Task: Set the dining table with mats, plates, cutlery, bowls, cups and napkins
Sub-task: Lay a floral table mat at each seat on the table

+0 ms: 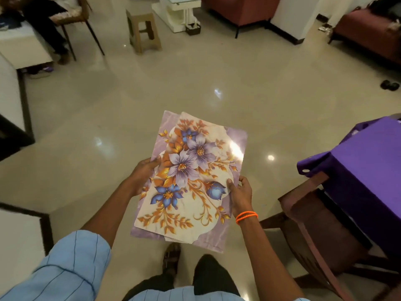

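I hold a small stack of floral table mats (191, 177), lilac-edged with purple, blue and orange flowers, flat in front of me above the floor. My left hand (144, 175) grips the stack's left edge, fingers curled under and thumb on top. My right hand (240, 195), with an orange band at the wrist, grips the right edge with the thumb on the top mat. The mats are slightly fanned, so the lower one shows at the top and bottom. The dining table (373, 166) under a purple cloth stands at the right.
A dark wooden chair (314, 231) sits against the purple-covered table at the right. A white counter (19, 237) lies at lower left, and a white table (19, 48) at upper left where a person sits. A beige stool (144, 32) and red sofas stand beyond on glossy tile.
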